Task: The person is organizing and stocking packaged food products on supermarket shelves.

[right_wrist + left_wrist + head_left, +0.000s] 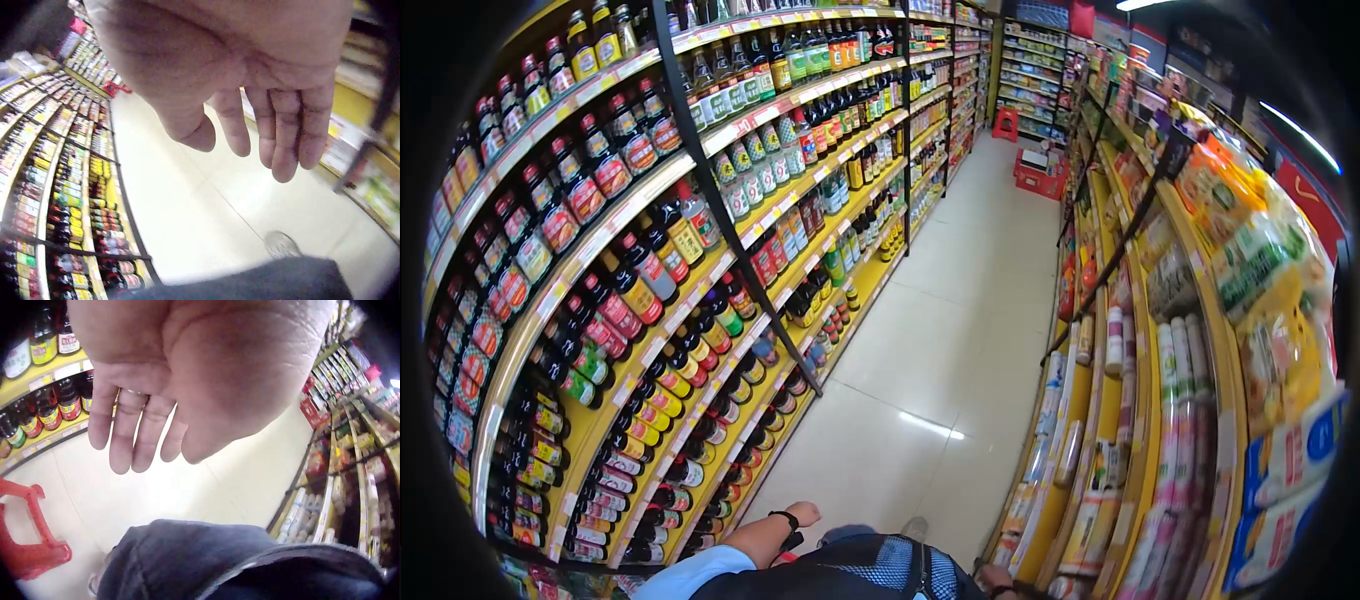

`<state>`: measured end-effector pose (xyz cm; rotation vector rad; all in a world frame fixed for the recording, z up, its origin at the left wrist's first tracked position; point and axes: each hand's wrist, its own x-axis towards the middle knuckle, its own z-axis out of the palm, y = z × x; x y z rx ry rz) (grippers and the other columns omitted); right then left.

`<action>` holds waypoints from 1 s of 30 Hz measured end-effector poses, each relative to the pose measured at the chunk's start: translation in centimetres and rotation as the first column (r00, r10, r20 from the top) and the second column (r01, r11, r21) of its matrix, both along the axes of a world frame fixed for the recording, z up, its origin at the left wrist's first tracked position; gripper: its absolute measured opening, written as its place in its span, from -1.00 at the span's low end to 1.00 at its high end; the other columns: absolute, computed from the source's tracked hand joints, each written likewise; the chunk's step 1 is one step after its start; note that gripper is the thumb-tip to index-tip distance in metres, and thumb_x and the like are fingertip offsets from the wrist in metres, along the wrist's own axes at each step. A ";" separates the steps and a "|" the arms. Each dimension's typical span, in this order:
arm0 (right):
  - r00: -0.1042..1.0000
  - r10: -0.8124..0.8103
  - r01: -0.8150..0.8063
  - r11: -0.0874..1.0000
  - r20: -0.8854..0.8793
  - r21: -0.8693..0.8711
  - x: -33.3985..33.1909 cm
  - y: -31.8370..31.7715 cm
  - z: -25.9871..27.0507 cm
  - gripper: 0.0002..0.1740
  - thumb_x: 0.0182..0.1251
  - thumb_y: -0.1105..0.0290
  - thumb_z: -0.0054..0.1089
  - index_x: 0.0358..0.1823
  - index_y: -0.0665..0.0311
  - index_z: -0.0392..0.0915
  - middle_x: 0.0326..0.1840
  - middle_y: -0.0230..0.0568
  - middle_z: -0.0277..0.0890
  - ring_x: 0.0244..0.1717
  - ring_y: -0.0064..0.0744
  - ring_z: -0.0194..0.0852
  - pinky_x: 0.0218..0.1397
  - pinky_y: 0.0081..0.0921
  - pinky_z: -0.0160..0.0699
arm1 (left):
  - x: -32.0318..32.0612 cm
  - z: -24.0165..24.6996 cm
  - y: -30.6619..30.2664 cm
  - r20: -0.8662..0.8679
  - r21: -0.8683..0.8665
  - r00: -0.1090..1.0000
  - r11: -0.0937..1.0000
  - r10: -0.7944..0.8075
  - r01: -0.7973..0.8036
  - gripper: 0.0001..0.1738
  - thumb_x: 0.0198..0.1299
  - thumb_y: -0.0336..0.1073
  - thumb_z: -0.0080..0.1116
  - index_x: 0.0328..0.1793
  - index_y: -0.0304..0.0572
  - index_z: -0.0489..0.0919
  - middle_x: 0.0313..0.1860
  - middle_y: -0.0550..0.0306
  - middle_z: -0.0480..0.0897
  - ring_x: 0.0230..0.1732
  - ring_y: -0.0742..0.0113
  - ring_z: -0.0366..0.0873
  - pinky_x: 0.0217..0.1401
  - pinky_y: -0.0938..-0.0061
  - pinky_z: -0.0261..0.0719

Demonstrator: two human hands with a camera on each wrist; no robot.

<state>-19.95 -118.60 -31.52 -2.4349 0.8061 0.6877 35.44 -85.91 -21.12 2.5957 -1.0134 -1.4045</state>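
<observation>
My left hand (181, 381) fills the top of the left wrist view, palm showing, fingers loosely extended and holding nothing; a ring is on one finger. In the head view the left hand (804, 514) hangs low over the aisle floor, a dark band on its wrist, beside the lower bottle shelves. The right hand (250, 81) hangs with relaxed fingers and nothing in them. Only a small part of the right hand (996, 577) shows at the head view's bottom edge, near the right shelves.
Shelves of sauce bottles (640, 290) line the left side; shelves with packaged goods (1180, 400) line the right. A tiled floor (920, 330) runs between them. Far down the aisle are a red stool (1005, 124) and red crates (1040, 178). A red plastic stool (37, 550) stands close by.
</observation>
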 end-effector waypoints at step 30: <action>-0.053 -0.943 0.945 -0.154 -0.329 0.289 34.2 -53.2 5.4 -0.62 0.44 0.10 0.21 -0.17 0.32 0.72 -0.43 -0.24 0.73 -0.48 -0.41 0.73 -0.38 -0.32 0.69 | 37.2 6.0 -99.7 0.202 -0.124 0.740 0.733 -0.642 0.669 -0.60 0.41 -0.05 0.18 0.16 -0.12 0.76 0.05 -0.21 0.79 0.17 -0.15 0.73 0.31 0.04 0.65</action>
